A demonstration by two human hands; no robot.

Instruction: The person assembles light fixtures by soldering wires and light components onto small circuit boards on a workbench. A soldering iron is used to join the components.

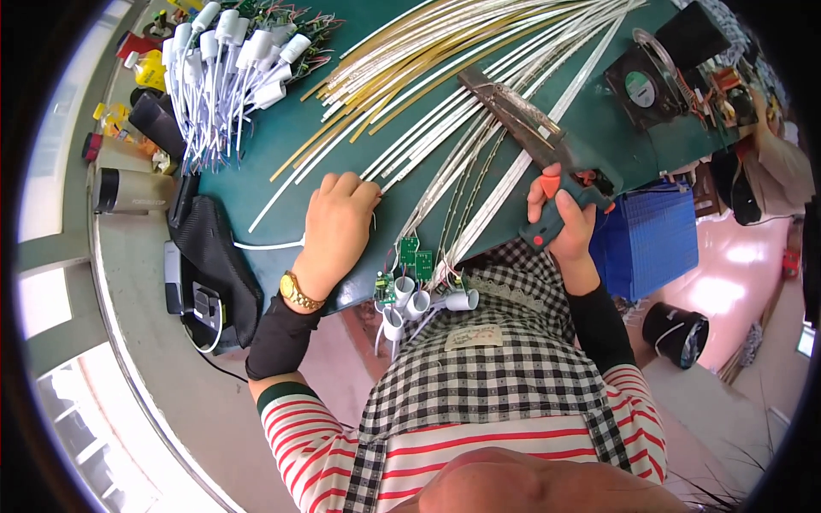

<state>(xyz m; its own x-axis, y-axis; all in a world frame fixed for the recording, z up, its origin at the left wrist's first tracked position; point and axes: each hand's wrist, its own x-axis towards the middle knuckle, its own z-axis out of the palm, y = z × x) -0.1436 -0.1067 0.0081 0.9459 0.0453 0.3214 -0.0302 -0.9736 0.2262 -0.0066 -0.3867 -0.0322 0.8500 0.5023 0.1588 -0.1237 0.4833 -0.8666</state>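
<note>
1 teal hand tool (pixel 552 224) is encircled by the fingers of the right hand (pixel 573 232) near the edge of the worktop (pixel 265 175); those of the left hand (pixel 340 214) are curled beside pale strips (pixel 436 141), whether pinching 1 cannot be told. 4 white cups (pixel 418 304) are grouped at the apron (pixel 487 376).

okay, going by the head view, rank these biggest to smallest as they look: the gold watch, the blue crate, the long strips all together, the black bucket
1. long strips, together
2. blue crate
3. black bucket
4. gold watch
</note>
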